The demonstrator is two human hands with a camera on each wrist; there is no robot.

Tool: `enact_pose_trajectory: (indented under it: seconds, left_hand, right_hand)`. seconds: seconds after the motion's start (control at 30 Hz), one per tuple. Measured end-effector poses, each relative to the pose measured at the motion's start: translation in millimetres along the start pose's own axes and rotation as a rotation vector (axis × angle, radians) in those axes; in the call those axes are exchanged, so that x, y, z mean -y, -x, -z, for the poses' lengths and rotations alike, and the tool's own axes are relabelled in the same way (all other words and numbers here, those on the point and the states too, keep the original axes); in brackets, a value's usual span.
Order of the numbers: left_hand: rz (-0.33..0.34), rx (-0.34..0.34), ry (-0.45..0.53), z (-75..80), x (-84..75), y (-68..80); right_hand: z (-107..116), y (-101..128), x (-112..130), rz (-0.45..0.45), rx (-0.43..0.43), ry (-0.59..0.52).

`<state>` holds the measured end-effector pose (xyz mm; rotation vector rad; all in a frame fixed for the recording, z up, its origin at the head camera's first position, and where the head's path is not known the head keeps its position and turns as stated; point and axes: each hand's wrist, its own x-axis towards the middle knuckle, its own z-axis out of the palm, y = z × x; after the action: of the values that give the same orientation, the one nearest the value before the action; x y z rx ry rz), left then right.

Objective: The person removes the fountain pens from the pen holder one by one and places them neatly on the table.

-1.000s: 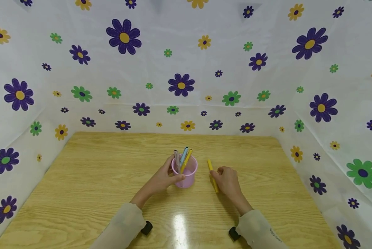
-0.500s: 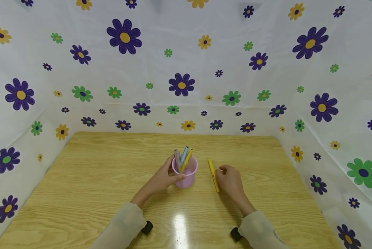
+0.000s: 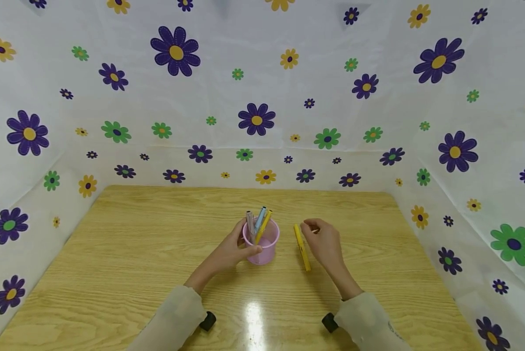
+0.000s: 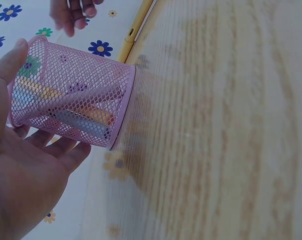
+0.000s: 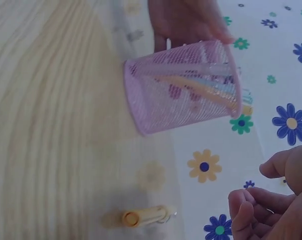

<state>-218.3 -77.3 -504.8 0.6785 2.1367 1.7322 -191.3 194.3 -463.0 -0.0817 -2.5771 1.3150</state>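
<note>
My left hand (image 3: 227,251) grips a pink mesh pen cup (image 3: 267,254), thumb at the rim and fingers around the far side. Inside lean a greyish pen (image 3: 250,223), a light blue pen (image 3: 260,219) and a yellow pen (image 3: 264,225). To the right of the cup, another yellow pen (image 3: 302,248) lies on the table. Just right of that pen's far end hovers my right hand (image 3: 326,243), its fingers loosely bent and holding nothing. The right wrist view shows a gap between thumb and fingers (image 5: 240,200), with the lying pen's end (image 5: 146,216) nearby.
Both hands work over a wood-grain table (image 3: 157,219). White sheeting with printed flowers (image 3: 218,97) stands along the back and both sides. A black device (image 3: 207,321) sits under the left sleeve, and another black device (image 3: 330,322) under the right.
My right hand has come off the yellow pen on the table, shifting right and then forward toward its far end. The pen, the cup and my left hand stay in place.
</note>
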Motion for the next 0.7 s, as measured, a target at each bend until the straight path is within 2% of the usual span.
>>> enact_pose_trajectory:
  seconds: [0.33, 0.47, 0.7]
  left_hand:
    - [0.023, -0.008, 0.000, 0.2, 1.1, 0.4]
    - [0.014, -0.010, 0.005, 0.0, 0.5, 0.2]
    - [0.003, -0.005, 0.015, -0.3, 1.1, -0.8]
  right_hand:
    - [-4.1, -7.8, 18.3, 0.052, 0.026, -0.095]
    - [-7.3, -9.5, 19.4, 0.097, 0.060, -0.148]
    - [-17.2, -12.3, 16.4, 0.101, 0.116, -0.257]
